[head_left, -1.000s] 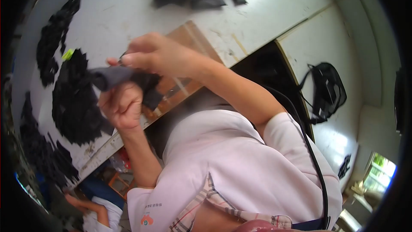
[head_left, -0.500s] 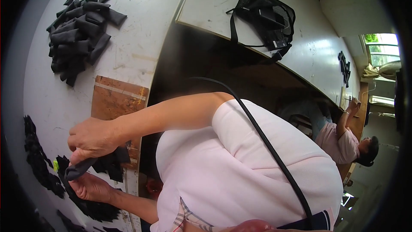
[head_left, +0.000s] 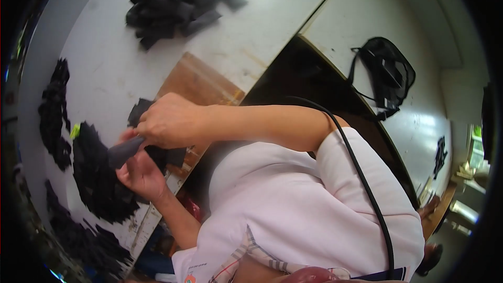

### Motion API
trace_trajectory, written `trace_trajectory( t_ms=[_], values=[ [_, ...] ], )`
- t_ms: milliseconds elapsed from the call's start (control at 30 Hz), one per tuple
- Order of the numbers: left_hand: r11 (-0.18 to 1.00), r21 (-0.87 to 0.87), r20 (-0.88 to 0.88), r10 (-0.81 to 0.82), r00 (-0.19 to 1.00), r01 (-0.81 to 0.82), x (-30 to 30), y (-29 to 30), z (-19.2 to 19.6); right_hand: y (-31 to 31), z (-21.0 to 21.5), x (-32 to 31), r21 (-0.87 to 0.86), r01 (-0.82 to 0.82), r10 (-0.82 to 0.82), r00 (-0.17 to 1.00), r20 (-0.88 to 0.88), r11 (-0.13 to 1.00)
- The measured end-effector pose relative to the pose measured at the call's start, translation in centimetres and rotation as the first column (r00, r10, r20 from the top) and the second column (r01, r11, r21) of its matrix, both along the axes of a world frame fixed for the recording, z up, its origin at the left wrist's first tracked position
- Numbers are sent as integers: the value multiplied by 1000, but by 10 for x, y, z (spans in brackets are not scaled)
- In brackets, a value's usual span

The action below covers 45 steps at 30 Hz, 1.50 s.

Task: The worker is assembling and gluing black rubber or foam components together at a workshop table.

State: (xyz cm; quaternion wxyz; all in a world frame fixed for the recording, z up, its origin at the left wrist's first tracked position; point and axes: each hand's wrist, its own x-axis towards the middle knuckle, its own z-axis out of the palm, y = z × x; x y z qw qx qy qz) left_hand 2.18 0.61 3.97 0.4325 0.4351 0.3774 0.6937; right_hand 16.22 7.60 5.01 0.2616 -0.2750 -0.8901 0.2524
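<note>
A small dark grey fabric piece (head_left: 124,150) is the thing in hand. It is a narrow, flat strip, looking folded or rolled lengthwise, and it lies slantwise, its lower end pointing left and down. It is held up off the surface, pinched at its upper right end, with its underside resting against an open palm.

Black bag (head_left: 385,76), wooden board (head_left: 201,81).

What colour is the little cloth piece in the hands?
Dark grey cloth piece, almost black, seen in the head view.
</note>
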Motion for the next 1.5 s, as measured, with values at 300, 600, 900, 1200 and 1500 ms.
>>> trace_trajectory(
  t_ms=[300, 600, 900, 1200, 1500],
  values=[
    [995, 100, -196, 31, 980, -11, 20, 6, 46, 1, 41, 9, 61, -42, 45, 998, -41, 997],
    [995, -34, -349, -98, 932, 92, 11, 7, 23, -1, -8, 2, -90, -101, 89, 987, -137, 991],
    [977, 122, -189, 194, 963, -173, 16, 8, 39, 1, 36, 4, 103, -52, 58, 997, -54, 993],
    [990, -34, -12, 136, 991, -136, 25, 2, 26, -3, -5, -1, -20, -44, 41, 991, -124, 999],
    [994, -90, -557, 6, 830, -68, 10, 17, 34, -3, -24, 3, -123, -85, 53, 968, -245, 989]
  ],
)
